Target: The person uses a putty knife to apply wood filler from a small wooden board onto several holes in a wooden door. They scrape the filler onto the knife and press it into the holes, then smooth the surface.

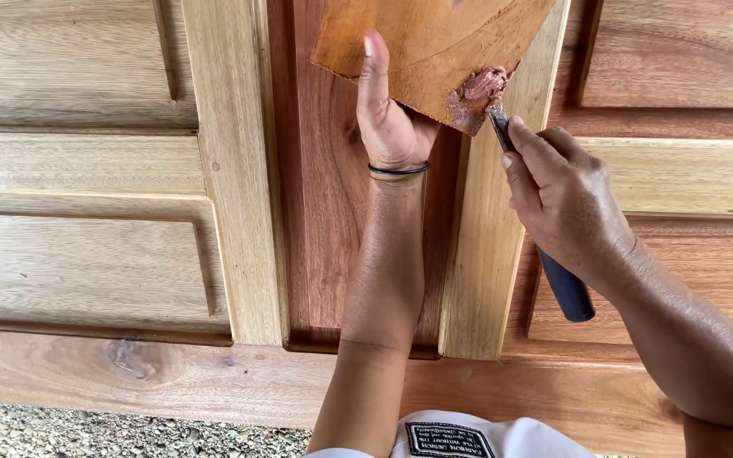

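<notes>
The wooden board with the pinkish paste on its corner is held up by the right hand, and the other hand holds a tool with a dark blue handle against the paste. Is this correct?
Not quite: the hands are swapped. The head view shows the left hand holding up the wooden board, while the right hand holds the tool with the dark blue handle, its tip against the pinkish paste on the corner.

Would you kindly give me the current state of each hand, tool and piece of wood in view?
Left hand: gripping the wooden board from below.
Wooden board: held up, reddish filler paste heaped at its corner.
Right hand: closed on the putty knife.
Putty knife: blade tip in the paste.
Wooden door: bare, unpainted.
</notes>
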